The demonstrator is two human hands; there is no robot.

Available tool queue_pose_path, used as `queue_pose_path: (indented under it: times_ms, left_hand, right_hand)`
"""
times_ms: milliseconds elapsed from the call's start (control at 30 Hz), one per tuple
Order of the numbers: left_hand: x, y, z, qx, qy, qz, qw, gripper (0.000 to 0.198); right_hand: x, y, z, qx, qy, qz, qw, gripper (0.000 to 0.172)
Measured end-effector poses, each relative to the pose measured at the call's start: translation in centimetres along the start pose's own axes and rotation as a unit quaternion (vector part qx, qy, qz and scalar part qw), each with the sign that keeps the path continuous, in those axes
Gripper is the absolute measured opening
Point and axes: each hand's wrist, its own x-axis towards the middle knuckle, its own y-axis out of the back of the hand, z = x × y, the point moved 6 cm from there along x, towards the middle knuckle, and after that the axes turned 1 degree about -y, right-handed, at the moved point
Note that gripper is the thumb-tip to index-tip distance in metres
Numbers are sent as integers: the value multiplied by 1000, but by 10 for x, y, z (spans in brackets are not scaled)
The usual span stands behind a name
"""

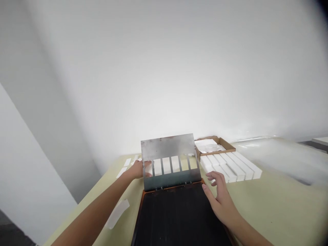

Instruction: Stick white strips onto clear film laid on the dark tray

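Observation:
A grey metal plate (167,147) with several rectangular slots stands raised on hinges at the far end of a dark flat tray (179,215). My left hand (138,169) grips the plate's left edge, thumb in front. My right hand (220,198) hovers with fingers apart beside the tray's right edge, holding nothing, close to the white bars (230,166).
Several long white bars lie in a row on the yellowish table (276,205) to the right. Behind them stands a shallow cardboard box (227,145) with white pieces. Loose white strips (118,212) lie at the left near the table's edge. A white wall rises close behind.

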Motion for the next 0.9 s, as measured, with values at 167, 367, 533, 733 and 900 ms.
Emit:
queue_pose_path:
  times_ms: [167,367,533,733,900]
  left_hand:
    - [2,-6,-4,-18,31,-14,999,35]
    - [6,-1,-4,-35,65,-27,997,36]
    - [4,-2,-1,-46,75,-31,996,36]
    - [5,-1,-1,-65,69,-35,995,36]
    - [11,3,-4,-91,56,-45,993,36]
  right_hand:
    - [-2,-9,2,19,-18,-39,999,25]
    - [2,-12,8,21,-32,-46,998,26]
    - [3,-16,11,20,-30,-60,998,29]
    - [2,-16,13,21,-28,-72,997,31]
    - [2,-15,15,22,-35,-78,996,32]
